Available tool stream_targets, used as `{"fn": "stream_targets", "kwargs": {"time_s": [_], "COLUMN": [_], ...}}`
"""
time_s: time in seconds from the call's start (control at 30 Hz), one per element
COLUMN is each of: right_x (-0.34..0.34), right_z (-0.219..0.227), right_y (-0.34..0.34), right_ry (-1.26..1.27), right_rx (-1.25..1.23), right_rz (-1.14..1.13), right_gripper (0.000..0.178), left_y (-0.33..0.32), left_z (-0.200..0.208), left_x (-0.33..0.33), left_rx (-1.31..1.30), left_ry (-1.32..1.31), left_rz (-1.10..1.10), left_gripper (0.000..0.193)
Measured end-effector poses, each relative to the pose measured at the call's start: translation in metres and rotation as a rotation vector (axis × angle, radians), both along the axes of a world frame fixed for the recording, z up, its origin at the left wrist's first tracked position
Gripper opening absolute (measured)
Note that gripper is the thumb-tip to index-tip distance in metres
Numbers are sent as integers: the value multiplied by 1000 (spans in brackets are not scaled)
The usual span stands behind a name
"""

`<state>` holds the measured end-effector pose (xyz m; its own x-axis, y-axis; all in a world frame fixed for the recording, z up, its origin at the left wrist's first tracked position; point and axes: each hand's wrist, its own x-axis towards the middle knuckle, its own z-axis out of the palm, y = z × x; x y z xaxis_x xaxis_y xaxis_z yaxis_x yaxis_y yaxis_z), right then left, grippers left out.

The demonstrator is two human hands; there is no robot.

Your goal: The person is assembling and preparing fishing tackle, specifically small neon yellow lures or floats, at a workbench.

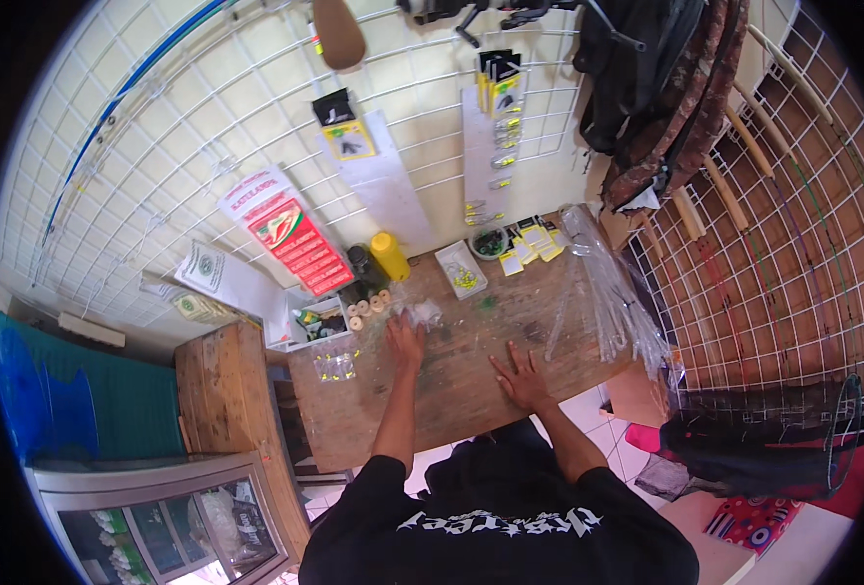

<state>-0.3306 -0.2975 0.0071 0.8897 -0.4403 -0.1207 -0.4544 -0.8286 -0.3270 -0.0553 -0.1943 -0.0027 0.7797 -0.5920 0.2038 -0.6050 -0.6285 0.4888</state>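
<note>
My left hand [405, 343] reaches over the wooden table [456, 395], its fingers stretched out at the edge of a crumpled transparent plastic bag [422, 312]. Whether the fingertips touch the bag, I cannot tell. Several pale round spools [366, 309] stand just beyond that hand. To its left lie small transparent packets with yellow bits [335, 366]. My right hand [521, 378] rests flat near the front edge of the table, fingers spread and nothing in them.
At the back stand a yellow bottle [389, 255], a white box with small yellow pieces [462, 270] and a round tub [488, 243]. Long transparent plastic sleeves [612, 292] cover the right side. A white box of small bottles [317, 322] sits at the left. Wire grids line the walls.
</note>
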Motion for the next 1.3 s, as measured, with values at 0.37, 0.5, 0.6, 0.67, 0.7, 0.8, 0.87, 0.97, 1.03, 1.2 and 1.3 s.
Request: {"fn": "stream_targets", "kwargs": {"time_s": [0.37,0.5,0.6,0.67,0.7,0.8,0.87,0.97,1.03,1.2,1.3], "right_x": [-4,-7,-11,-10,-8,-6,-7,-8,-9,7,12], "right_z": [-1,-1,-15,-20,-20,-14,-18,-19,-14,3,19], "right_y": [-8,-9,-8,-7,-8,-11,-15,-28,-39,-53,-56], "right_ry": [18,34,-2,-20,-32,44,56,115,157,-238,-468], "right_rx": [153,174,87,95,105,167,167,237,303,857,1335], "right_rz": [39,58,71,85,87,95,122,183,219,23,-102], "right_gripper": [56,57,58,59,61,63,66,72,75,52,29], "left_y": [-44,-40,-40,-34,-31,-24,-31,-42,-56,-38,-29], "left_z": [-19,-18,-17,-25,-29,-22,-4,25,47,38,59], "left_x": [8,-8,-15,-17,-15,-12,-16,-32,-47,-97,-138], "left_rx": [75,-93,-138,-164,-248,-272,-234,-342,-265,-717,-707], "left_ry": [105,95,129,32,-105,-101,38,-61,420,964,1012], "left_rz": [158,109,53,18,-28,-48,-29,103,261,-220,-201], "left_gripper": [42,36,35,35,28,17,12,11,10,16,18]}}
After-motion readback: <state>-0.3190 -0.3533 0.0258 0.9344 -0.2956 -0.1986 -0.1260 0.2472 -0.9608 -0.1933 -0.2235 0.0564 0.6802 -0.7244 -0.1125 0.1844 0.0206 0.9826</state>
